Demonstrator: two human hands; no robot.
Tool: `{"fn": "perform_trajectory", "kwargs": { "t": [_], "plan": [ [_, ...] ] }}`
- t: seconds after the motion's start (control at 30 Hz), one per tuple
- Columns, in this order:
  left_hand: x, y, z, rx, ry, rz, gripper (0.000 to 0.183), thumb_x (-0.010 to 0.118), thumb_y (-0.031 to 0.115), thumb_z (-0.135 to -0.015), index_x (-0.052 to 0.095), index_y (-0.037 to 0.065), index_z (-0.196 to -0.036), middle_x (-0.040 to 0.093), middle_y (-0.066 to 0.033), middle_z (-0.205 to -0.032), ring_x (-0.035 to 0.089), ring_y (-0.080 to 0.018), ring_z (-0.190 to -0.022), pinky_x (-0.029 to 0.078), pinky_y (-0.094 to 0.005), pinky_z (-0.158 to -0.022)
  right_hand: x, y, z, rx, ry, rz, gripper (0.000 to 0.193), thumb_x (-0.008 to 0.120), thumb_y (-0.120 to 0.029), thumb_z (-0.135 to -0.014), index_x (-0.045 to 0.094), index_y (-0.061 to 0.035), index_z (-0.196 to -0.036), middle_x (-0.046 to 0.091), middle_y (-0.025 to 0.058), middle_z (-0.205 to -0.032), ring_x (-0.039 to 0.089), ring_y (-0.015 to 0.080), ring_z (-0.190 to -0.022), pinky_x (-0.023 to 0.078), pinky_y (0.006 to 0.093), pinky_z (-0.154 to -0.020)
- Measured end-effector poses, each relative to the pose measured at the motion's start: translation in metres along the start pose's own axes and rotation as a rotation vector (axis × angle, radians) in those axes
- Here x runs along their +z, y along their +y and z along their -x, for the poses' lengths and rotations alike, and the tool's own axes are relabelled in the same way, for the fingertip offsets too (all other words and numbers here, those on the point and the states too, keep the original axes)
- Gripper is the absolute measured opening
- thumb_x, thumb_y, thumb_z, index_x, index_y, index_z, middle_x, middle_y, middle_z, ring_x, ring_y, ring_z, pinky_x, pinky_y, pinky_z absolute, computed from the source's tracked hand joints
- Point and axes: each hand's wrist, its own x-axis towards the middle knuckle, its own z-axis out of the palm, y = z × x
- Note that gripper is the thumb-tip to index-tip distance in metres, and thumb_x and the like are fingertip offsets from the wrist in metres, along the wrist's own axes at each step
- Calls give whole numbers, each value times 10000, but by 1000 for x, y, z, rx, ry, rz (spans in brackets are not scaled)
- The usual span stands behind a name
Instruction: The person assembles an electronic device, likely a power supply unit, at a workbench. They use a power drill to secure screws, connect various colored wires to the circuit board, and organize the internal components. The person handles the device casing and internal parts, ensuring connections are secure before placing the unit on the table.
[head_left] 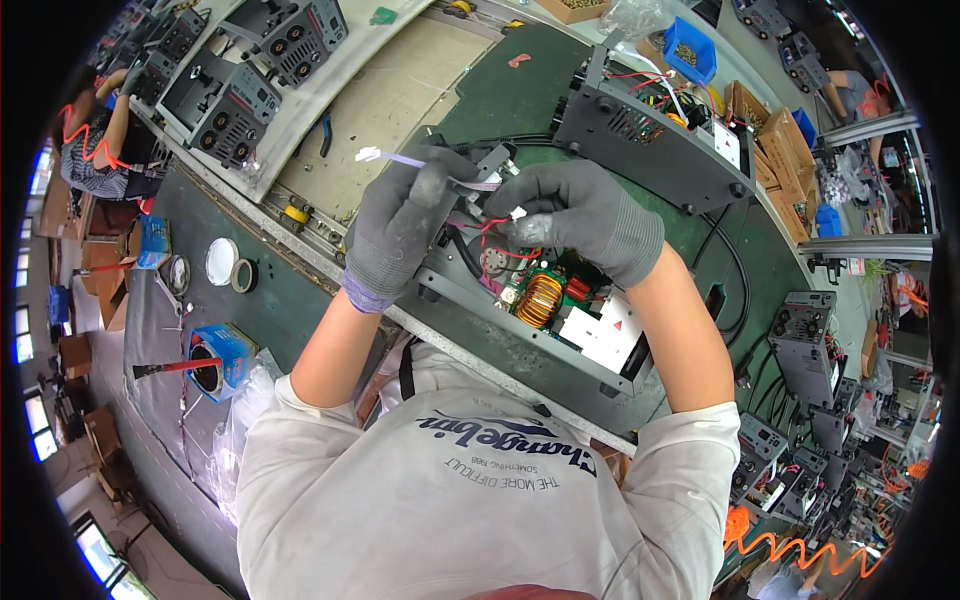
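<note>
Both my hands wear grey work gloves and are raised over an open power unit (617,376) at the bench edge, where a copper-wound coil (540,300) shows among circuit parts. Between the fingers of my left hand (405,215) runs a pale flat cable (405,160) with a white connector (369,154) at its free end. The cable stretches across to the fingertips of my right hand (585,220), which are closed. Just under those fingertips hangs a small white plug (517,213) on red wires; whether they grip it, I cannot tell. My left palm hides part of the unit.
A second open unit (650,150) stands beyond my right hand, near a blue bin of small screws (690,52) and cardboard boxes (785,150). Black cables (740,290) loop at right. Pliers (326,136) and a blue can (222,360) with a brush lie left. Other people work farther off.
</note>
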Motion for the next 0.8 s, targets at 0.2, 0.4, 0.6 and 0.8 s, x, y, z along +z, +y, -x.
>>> {"fn": "perform_trajectory", "kwargs": {
  "t": [0.2,0.4,0.6,0.8],
  "plan": [
    [1,2,1,-6,15,33,504,470,440,-1058,646,-29,-1115,641,-85,-1035,599,-179,-1004,458,-316,-933,11,7,-3,-78,2,92,234,657,-57,-939,696,18,-1157,722,77,-1001,663,118,-883,544,284,-811],
    [2,4,1,-4,16,19,502,461,429,-1066,647,-37,-1094,635,-89,-1036,583,-176,-1010,443,-320,-947,13,24,-8,32,235,709,243,622,-173,-947,734,-46,-1122,724,164,-994,677,284,-900,536,380,-835],
    [1,3,1,-24,15,22,520,465,444,-1064,644,-44,-1081,635,-87,-1037,578,-179,-1003,444,-319,-933,28,12,-17,106,267,1066,279,616,-277,-912,754,-77,-1049,718,199,-977,680,389,-938,532,476,-854],
    [6,6,1,-22,32,61,520,460,441,-1072,644,-43,-1121,667,-110,-1093,599,-198,-1053,447,-331,-980,23,9,-28,131,214,1154,269,621,-293,-891,763,-105,-1023,721,183,-967,691,367,-937,542,486,-844]
  ]
}}
